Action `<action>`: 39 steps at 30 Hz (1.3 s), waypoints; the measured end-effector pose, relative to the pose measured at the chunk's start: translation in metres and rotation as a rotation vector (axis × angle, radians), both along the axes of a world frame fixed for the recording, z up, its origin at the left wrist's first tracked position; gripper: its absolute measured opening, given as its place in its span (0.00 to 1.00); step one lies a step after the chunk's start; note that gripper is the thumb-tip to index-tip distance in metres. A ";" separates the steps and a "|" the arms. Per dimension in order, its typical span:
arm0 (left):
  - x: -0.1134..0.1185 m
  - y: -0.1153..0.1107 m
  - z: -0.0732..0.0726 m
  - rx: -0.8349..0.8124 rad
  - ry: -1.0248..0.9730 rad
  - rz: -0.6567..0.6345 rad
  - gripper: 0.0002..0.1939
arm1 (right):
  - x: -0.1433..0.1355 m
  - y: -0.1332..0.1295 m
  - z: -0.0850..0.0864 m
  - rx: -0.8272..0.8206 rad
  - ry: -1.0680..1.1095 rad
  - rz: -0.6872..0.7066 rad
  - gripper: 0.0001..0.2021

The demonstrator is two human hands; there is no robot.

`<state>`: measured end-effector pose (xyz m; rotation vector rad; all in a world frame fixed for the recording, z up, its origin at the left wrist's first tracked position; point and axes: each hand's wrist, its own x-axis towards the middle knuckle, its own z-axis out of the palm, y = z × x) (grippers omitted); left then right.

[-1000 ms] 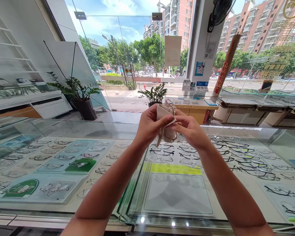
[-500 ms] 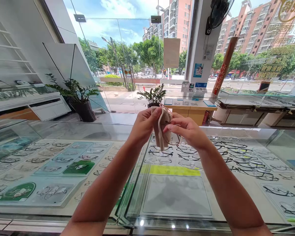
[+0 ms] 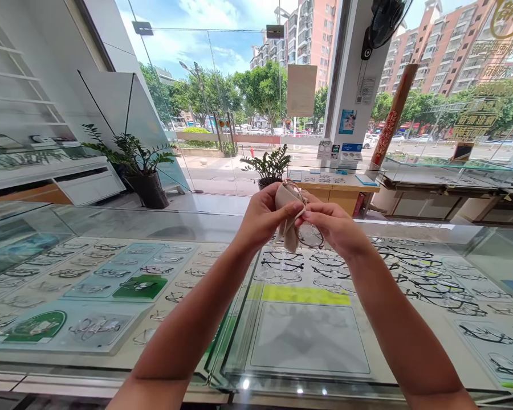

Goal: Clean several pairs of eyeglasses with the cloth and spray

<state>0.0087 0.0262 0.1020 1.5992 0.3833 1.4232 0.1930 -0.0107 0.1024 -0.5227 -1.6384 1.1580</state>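
A pair of thin-rimmed glasses (image 3: 313,235) is held up above the glass counter, between my two hands. My left hand (image 3: 268,213) pinches a beige cloth (image 3: 289,236), which is folded against one lens and hangs down below my thumb. My right hand (image 3: 327,219) grips the glasses near the middle of the frame, its thumb and forefinger meeting the cloth. One round lens shows below my right fingers; the other is mostly covered by the cloth.
Under my arms is a glass display counter (image 3: 310,341) with rows of eyeglass frames (image 3: 431,279) inside. A green display card (image 3: 140,286) lies in the left part. Potted plants (image 3: 147,182) stand beyond, before a glass door. A wall fan (image 3: 385,25) hangs upper right.
My left thumb has moved right, pressing the cloth over the lens closer to my right fingers. The glasses have turned, and more of the lower round lens shows.
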 end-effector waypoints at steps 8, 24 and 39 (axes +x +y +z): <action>0.006 -0.001 -0.003 0.037 -0.039 0.161 0.23 | -0.006 -0.001 0.000 0.067 -0.032 -0.015 0.10; -0.012 0.000 0.007 -0.068 0.057 -0.141 0.20 | -0.001 -0.002 0.004 -0.009 0.011 -0.018 0.09; -0.010 0.014 0.000 -0.044 0.001 -0.096 0.23 | 0.001 -0.003 0.004 0.026 -0.037 -0.043 0.10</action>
